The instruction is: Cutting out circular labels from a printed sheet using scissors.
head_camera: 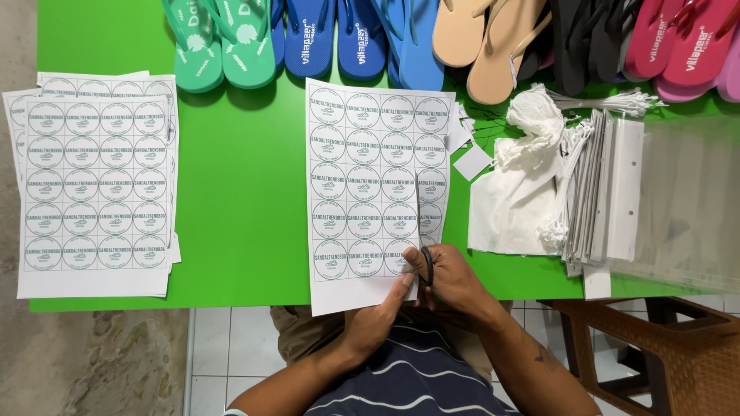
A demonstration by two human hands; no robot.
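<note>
Head view | our right hand [451, 279] has fingers through black scissors [428, 266], closed on the handles | our left hand [379, 317] pinches the lower edge of the label sheet [370, 185] | sheet lies mid green table [239, 200], overhanging its near edge | second label stack [96, 185] far left | flip-flops [401, 38] along the far edge

We note bare green table [239, 200] left of the centre sheet of round labels [370, 185], open as far as the stack of label sheets [96, 181]. Beyond the centre sheet, a row of flip-flops [401, 38] blocks the far edge. Right of it, white tie bundles [539, 154] and clear bags [678, 200] crowd close.
</note>
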